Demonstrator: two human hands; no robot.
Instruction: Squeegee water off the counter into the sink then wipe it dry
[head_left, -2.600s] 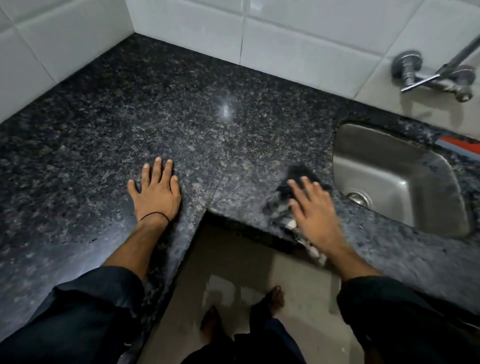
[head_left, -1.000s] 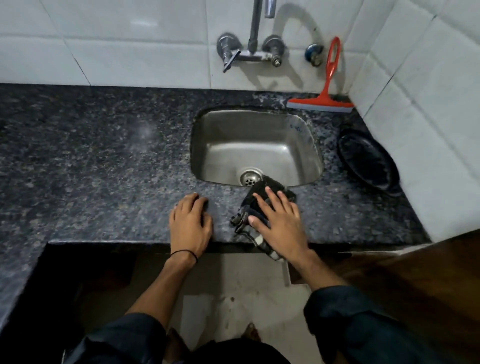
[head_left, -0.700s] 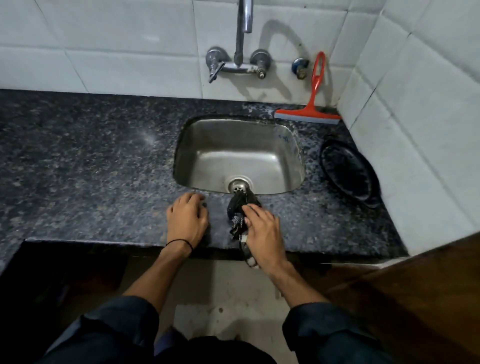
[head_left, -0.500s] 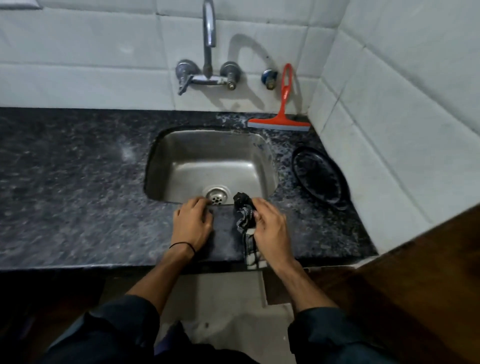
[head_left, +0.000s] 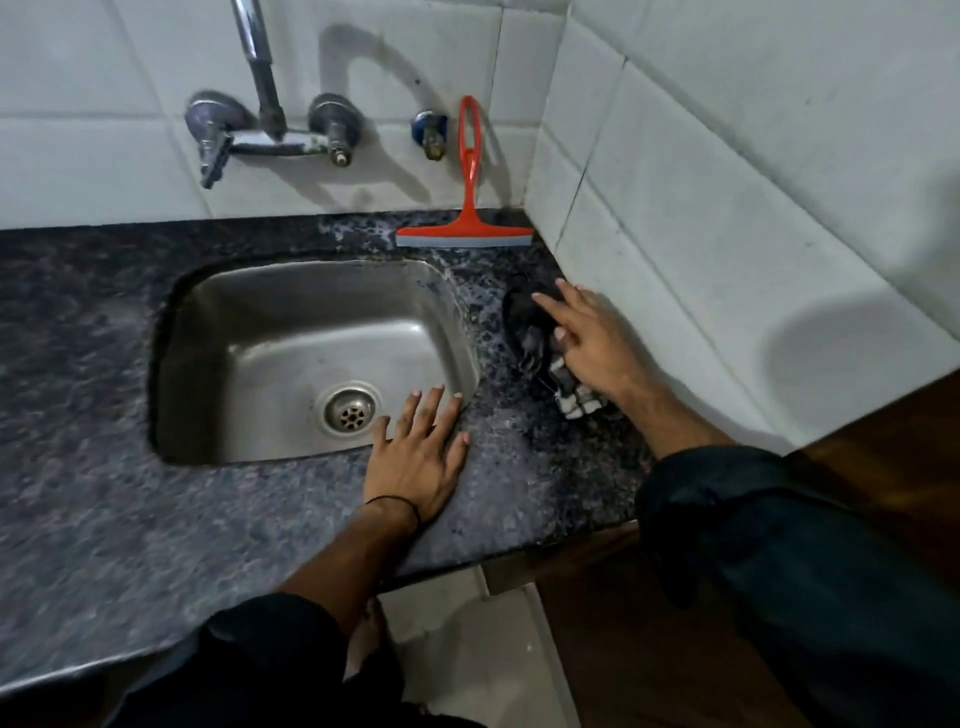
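My right hand (head_left: 597, 343) lies palm-down on a dark cloth (head_left: 535, 332), fingers spread & flat, pressing it onto the counter (head_left: 156, 519) rather than gripping it. Cloth sits on the strip of granite btwn the sink's right rim & the right-hand tiled wall, nearer the back corner than the front edge; a lighter checked bit of it pokes out under my wrist, toward the front. My left hand (head_left: 415, 467) is flat on the counter at the sink's front-right corner, fingers apart, holding nothing, w/ fingertips reaching over the rim of the sink (head_left: 291, 332); a thin black band is round that wrist. Sink is steel, set into the counter, drain near its front. Red squeegee (head_left: 465, 236) stands at the counter's back edge near the back-right corner, blade down on the granite, handle leaning up against the wall tiles, well apart from both hands. Granite behind & right of the sink looks mottled and shiny, maybe wet, can't say for sure. Tap (head_left: 265, 119) is mounted on the back wall above the sink, a small blue-capped valve (head_left: 430, 132) just right of it, beside the squeegee handle. Dark sleeves cover both forearms.
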